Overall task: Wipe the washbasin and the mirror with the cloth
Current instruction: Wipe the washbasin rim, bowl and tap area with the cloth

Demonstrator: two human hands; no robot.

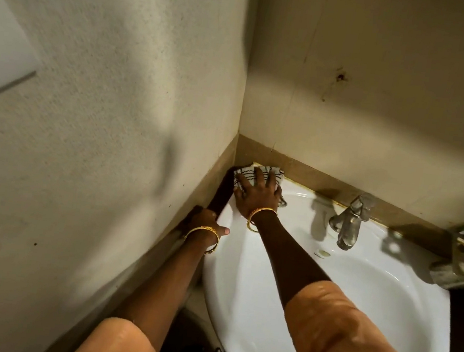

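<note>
The right hand lies flat on the cloth, its fingers spread wide and pressing the checked fabric onto the far left corner of the washbasin, where the rim meets the brown skirting. The left hand braces on the near-left rim, fingers curled over the edge and thumb resting on the white surface; it holds nothing but the rim.

The cloth sits bunched under and ahead of the right fingertips, touching both walls of the corner. Pushed harder into that corner, it would likely ride up the skirting and leave the rim seam unwiped. A fold trails beside the little finger toward the bowl; a sideways sweep could drag it loose from under the palm.

The tap stands well to the right of the fingers, and a fast stroke that way may knock knuckles or snag the cloth. No mirror is in view, so that half of the task looks undone
</note>
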